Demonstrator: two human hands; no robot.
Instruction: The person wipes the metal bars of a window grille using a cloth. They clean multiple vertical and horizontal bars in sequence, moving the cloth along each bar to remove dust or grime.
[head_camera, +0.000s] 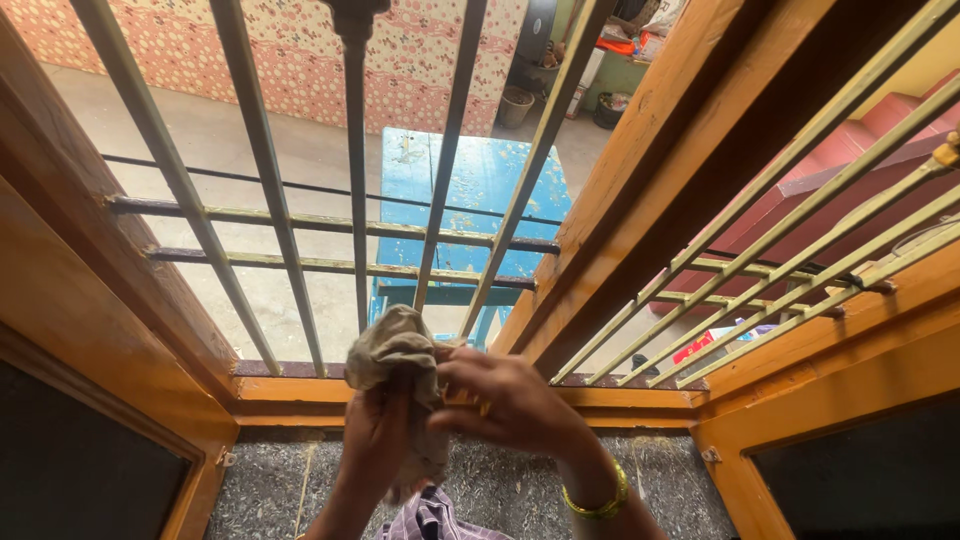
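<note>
Right at the window sill (300, 392), both hands clutch a crumpled greyish cloth (398, 352) held up before the barred grille (355, 200): the left hand (375, 435) is closed round its lower bunch, and the right hand (510, 400) pinches its side with curled fingers. It looks soft, light and limp, so I'd judge a bunched fistful gives the surest hold.

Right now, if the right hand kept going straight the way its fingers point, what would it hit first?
The right hand points left, its fingers already pinching the crumpled grey cloth. Going on, it would probably meet the left hand gripping that cloth from below, though depth is hard to judge.
</note>
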